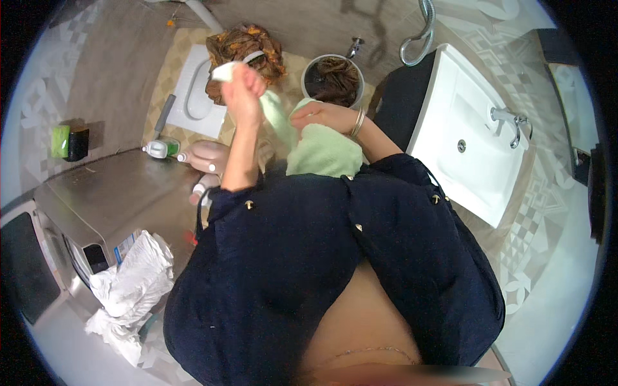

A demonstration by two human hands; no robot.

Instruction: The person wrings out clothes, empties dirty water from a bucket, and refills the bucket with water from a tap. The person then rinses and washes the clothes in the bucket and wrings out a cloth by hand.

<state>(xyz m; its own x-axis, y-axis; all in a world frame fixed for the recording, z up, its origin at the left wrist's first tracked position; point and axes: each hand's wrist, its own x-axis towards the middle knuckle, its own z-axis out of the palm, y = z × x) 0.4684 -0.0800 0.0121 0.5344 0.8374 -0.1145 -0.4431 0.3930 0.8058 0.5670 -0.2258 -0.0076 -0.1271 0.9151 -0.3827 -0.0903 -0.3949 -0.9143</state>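
A light green towel (325,153) is stretched between my two hands, its bulk hanging close to the front of my dark top. My left hand (243,93), a little blurred, is closed in a fist round one part of it, and a pale end pokes out past the fingers. Lower and to the right, my right hand (322,118) grips the towel with bent fingers; thin bangles circle that wrist. Beyond my left hand a heap of brown and orange cloth (257,38) lies on the floor. Dark cloth (338,77) fills a round bucket (309,64) past my right hand.
A white squat toilet (187,106) is set in the floor at the left. Several bottles, including a pinkish one (209,154), stand beside a metallic surface (116,186). White cloth (138,276) lies at the lower left. A white washbasin (444,128) borders the right side.
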